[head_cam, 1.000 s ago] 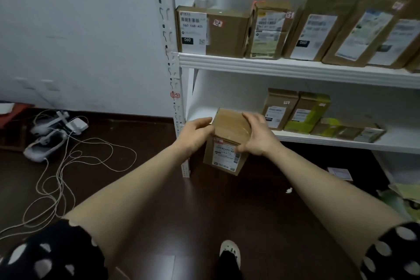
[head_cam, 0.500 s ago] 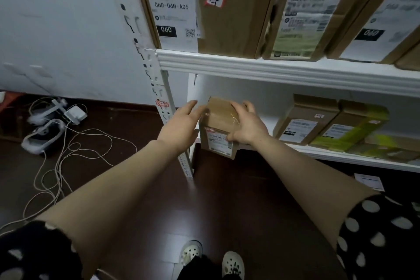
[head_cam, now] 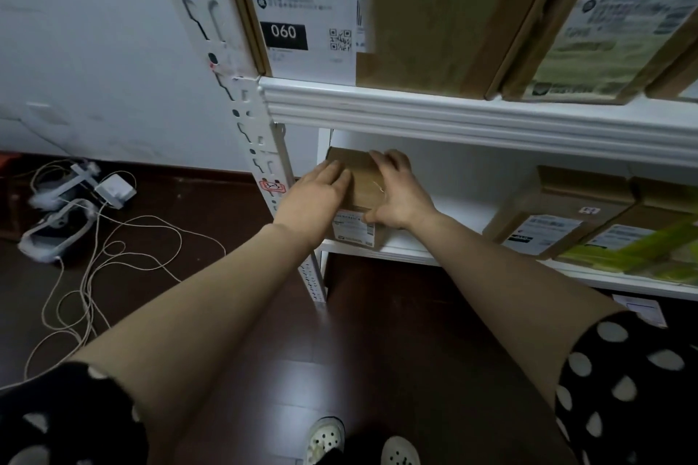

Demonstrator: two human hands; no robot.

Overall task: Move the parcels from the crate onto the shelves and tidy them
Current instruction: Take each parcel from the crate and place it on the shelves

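The left hand (head_cam: 314, 199) lies flat on the small parcel (head_cam: 360, 177); the right hand (head_cam: 397, 196) grips it.

Everything is seen through one wide-angle camera worn on the head, pointed forward and steeply down. The shelf rack (head_cam: 241, 94) is taken from very near, its upper shelf edge (head_cam: 453, 113) almost at lens height. The left hand (head_cam: 317, 192) and right hand (head_cam: 396, 196) are viewed from above, stretched away from the lens onto the small parcel (head_cam: 360, 185). The floor (head_cam: 377, 332) and shoes (head_cam: 325, 442) are caught at the bottom edge.
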